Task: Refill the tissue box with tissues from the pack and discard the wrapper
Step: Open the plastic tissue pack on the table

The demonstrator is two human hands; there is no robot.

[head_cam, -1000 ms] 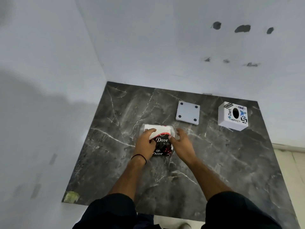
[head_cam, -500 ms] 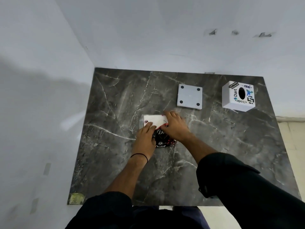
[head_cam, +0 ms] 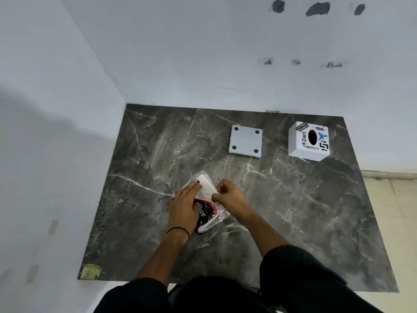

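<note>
Your left grip point(head_cam: 184, 206) lies flat, fingers straight, pinning the clear-wrapped white-and-black tissue pack point(head_cam: 206, 188) to the dark marble bench point(head_cam: 293, 211); your right grip point(head_cam: 228, 196) pinches its wrapper edge.

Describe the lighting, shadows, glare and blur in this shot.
Head view: soft, even light; a broad grey shadow across the left wall; faint glare on the clear wrapper of the tissue pack; marble tabletop sharp; wide-angle lens slants its edges.
</note>
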